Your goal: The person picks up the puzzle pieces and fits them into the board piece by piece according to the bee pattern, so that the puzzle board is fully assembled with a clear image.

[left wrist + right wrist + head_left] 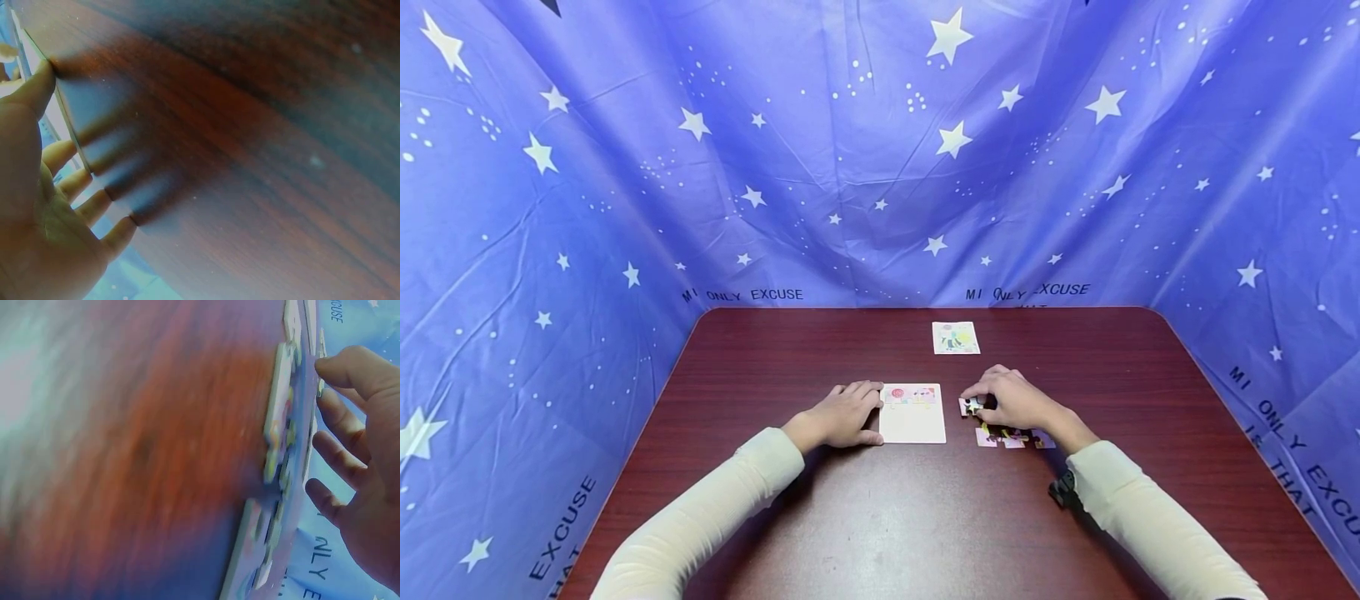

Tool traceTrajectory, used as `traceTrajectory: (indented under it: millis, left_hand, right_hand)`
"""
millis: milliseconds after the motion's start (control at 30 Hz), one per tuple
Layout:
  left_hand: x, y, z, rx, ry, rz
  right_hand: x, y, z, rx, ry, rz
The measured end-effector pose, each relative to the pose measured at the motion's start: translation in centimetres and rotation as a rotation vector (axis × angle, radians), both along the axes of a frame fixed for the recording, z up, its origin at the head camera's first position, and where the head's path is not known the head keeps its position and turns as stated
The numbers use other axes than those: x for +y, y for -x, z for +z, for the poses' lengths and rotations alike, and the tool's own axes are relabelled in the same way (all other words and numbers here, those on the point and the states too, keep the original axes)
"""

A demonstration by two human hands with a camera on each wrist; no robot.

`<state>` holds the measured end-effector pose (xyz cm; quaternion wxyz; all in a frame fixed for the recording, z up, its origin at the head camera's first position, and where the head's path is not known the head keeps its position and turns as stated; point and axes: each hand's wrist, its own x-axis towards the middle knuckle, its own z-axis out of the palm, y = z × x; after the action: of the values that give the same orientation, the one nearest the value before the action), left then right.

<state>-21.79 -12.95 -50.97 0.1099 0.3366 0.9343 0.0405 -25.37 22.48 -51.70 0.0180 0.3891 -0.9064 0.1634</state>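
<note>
A white square puzzle board lies on the table, with a strip of pink picture along its far edge. My left hand rests at the board's left side; in the left wrist view its thumb and fingertips touch down along the edge, spread and fairly straight. To the right of the board, my right hand pinches a small printed puzzle piece between thumb and index finger. Several loose pieces lie just below that palm, partly hidden by it. The right wrist view shows loose pieces edge-on beside the fingers.
Farther back on the dark red wooden table lies a picture card with a bee-like print. A blue curtain with white stars surrounds the table on the far side and both flanks. A black device sits under the right cuff.
</note>
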Motion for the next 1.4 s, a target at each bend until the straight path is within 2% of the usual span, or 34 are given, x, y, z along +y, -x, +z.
traceTrajectory:
  millis: [267,533,1033,1400]
  left_hand:
    - [0.0,-0.1,0.0,-0.006,0.001,-0.001]
    - [-0.1,-0.1,0.1,-0.007,-0.008,0.000]
    - [0.0,0.1,-0.2,-0.009,-0.007,0.003]
    - [-0.1,0.1,-0.2,-0.002,-0.005,0.002]
  right_hand:
    - [-1.8,-0.2,0.2,-0.001,-0.001,0.019]
    - [-4.2,-0.2,0.3,0.037,0.009,0.049]
    - [-8.7,-0.4,0.7,-0.048,-0.017,0.059]
    - [-10.7,-0.7,0.6,-0.057,-0.058,0.059]
